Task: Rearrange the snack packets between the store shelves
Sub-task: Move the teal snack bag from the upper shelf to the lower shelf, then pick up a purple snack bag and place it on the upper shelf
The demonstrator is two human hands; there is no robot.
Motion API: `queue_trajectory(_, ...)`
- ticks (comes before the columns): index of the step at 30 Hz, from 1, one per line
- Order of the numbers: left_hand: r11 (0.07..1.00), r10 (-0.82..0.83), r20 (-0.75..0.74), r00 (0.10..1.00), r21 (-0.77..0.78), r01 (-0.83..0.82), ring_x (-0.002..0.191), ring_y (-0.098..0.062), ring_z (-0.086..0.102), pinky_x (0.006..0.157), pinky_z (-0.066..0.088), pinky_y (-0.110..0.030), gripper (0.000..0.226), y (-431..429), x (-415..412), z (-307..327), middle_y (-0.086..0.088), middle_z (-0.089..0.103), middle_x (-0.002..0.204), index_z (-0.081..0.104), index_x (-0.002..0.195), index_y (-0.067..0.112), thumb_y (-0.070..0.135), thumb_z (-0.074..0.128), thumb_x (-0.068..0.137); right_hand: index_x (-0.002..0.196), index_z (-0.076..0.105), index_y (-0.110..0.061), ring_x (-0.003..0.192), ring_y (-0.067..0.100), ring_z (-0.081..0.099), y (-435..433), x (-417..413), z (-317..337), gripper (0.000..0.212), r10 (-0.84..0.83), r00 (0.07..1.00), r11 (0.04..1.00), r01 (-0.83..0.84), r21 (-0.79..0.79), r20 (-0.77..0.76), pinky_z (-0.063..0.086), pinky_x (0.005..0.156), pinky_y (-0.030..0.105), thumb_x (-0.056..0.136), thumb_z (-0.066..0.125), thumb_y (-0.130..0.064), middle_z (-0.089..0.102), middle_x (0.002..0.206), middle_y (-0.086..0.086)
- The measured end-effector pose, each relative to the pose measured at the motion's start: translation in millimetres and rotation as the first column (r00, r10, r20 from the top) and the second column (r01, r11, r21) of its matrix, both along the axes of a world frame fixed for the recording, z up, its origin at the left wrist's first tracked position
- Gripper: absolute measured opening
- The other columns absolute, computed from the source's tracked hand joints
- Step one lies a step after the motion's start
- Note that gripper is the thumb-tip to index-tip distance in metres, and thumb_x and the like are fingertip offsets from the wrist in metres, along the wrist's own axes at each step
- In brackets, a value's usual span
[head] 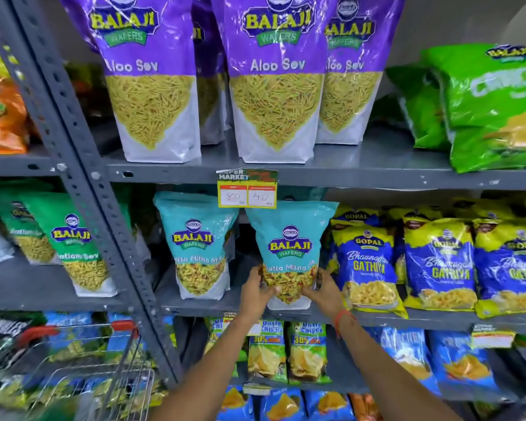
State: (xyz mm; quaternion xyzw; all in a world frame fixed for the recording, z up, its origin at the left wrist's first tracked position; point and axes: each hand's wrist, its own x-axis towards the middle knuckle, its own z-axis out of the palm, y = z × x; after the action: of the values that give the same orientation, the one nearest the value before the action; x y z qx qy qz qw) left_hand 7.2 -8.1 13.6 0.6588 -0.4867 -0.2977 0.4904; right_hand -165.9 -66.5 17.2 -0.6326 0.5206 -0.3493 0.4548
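Observation:
A teal Balaji Khatta Mitha packet [289,238] stands upright at the front edge of the middle shelf [213,309]. My left hand [257,294] grips its lower left side and my right hand [325,291] grips its lower right side. A second teal packet [196,247] stands to its left, apart from it. Blue and yellow Gopal Gathiya packets [368,262] stand close on its right. Purple Aloo Sev packets [274,77] fill the shelf above.
A price tag [247,189] hangs from the upper shelf edge just above the held packet. A slanted grey upright [82,165] divides the racks. A wire shopping basket with red handles [104,369] sits lower left. Chips packets [286,350] line the lower shelf.

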Motion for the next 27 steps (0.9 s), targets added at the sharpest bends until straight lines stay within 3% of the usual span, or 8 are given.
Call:
queue_trajectory(8, 0.997, -0.069, -0.018, 0.997, 0.034, 0.07, 0.119, -0.024, 0.058, 0.105, 0.048, -0.045, 0.064, -8, 6, 1, -0.013, 0.061, 0.129, 0.037, 0.134, 0.005, 0.006, 0.073, 0.081, 0.131, 0.044, -0.005, 0.122, 0.03, 0.053, -4, 1, -6, 0.062, -0.028, 1.0, 0.999, 0.028, -0.014, 0.003, 0.047, 0.098, 0.043, 0.077, 0.075, -0.009, 0.057, 0.13, 0.016)
queue_trajectory(13, 0.992, -0.092, 0.009, 0.996, 0.084, 0.091, 0.124, -0.031, 0.057, 0.104, 0.048, -0.047, 0.067, -7, 6, 10, -0.017, 0.059, 0.133, 0.034, 0.134, 0.005, 0.009, 0.075, 0.081, 0.134, 0.04, -0.003, 0.127, 0.033, 0.05, -5, 1, -4, 0.064, -0.019, 1.0, 1.0, 0.019, 0.02, 0.002, 0.045, 0.098, 0.041, 0.078, 0.072, -0.004, 0.054, 0.134, 0.018)
queue_trajectory(15, 0.991, -0.104, 0.027, 0.994, 0.091, 0.101, 0.131, -0.031, 0.05, 0.107, 0.045, -0.044, 0.077, -3, 2, 15, -0.016, 0.052, 0.141, 0.027, 0.141, 0.004, 0.014, 0.075, 0.081, 0.139, 0.034, -0.003, 0.131, 0.032, 0.046, 2, 4, 4, 0.068, -0.024, 0.998, 0.999, 0.023, 0.024, 0.06, 0.043, 0.097, 0.038, 0.081, 0.069, -0.004, 0.049, 0.139, 0.018)
queue_trajectory(17, 0.993, -0.09, 0.079, 0.993, 0.081, 0.083, 0.145, -0.029, 0.031, 0.116, 0.033, -0.046, 0.095, 4, -6, 23, -0.013, 0.027, 0.159, 0.004, 0.151, 0.006, 0.023, 0.071, 0.085, 0.144, 0.029, -0.004, 0.136, 0.031, 0.04, 15, 8, 16, 0.069, -0.15, 0.98, 0.985, 0.16, -0.071, 0.133, 0.04, 0.105, 0.042, 0.085, 0.065, -0.009, 0.041, 0.147, 0.017)
queue_trajectory(19, 1.0, 0.019, 0.167, 0.986, -0.004, -0.019, 0.151, -0.028, 0.011, 0.12, 0.025, -0.051, 0.096, 18, -19, 31, -0.009, 0.004, 0.165, -0.01, 0.152, 0.013, 0.032, 0.062, 0.091, 0.138, 0.041, -0.004, 0.126, 0.03, 0.049, 29, 13, 32, 0.056, -0.31, 0.922, 0.908, 0.359, -0.215, 0.231, 0.044, 0.102, 0.046, 0.086, 0.061, -0.017, 0.05, 0.137, 0.017)
queue_trajectory(20, 0.993, 0.102, 0.204, 0.974, -0.082, -0.087, 0.152, -0.028, 0.01, 0.118, 0.029, -0.052, 0.09, 26, -25, 35, -0.008, 0.003, 0.165, -0.009, 0.152, 0.015, 0.034, 0.057, 0.094, 0.129, 0.048, -0.006, 0.113, 0.027, 0.054, 36, 15, 42, 0.047, -0.339, 0.897, 0.868, 0.415, -0.272, 0.284, 0.049, 0.094, 0.045, 0.085, 0.058, -0.019, 0.056, 0.124, 0.015)
queue_trajectory(23, 0.895, 0.312, 0.261, 0.913, -0.403, -0.191, 0.15, -0.02, 0.02, 0.108, 0.042, -0.055, 0.068, 52, -42, 62, -0.001, 0.016, 0.163, 0.003, 0.153, 0.024, 0.033, 0.044, 0.1, 0.106, 0.054, -0.017, 0.087, 0.015, 0.056, 55, 25, 76, 0.022, -0.268, 0.867, 0.834, 0.427, -0.349, 0.421, 0.049, 0.075, 0.035, 0.084, 0.051, -0.018, 0.058, 0.097, 0.005)
queue_trajectory(27, 0.696, 0.411, 0.249, 0.877, -0.707, -0.125, 0.149, -0.021, 0.023, 0.117, 0.03, -0.054, 0.057, 59, -50, 134, -0.01, 0.026, 0.16, 0.019, 0.15, 0.012, 0.015, 0.045, 0.1, 0.096, 0.055, -0.021, 0.078, 0.01, 0.056, 70, 35, 132, 0.012, -0.153, 0.835, 0.751, 0.445, -0.487, 0.528, 0.049, 0.071, 0.03, 0.088, 0.052, -0.014, 0.059, 0.086, -0.008)
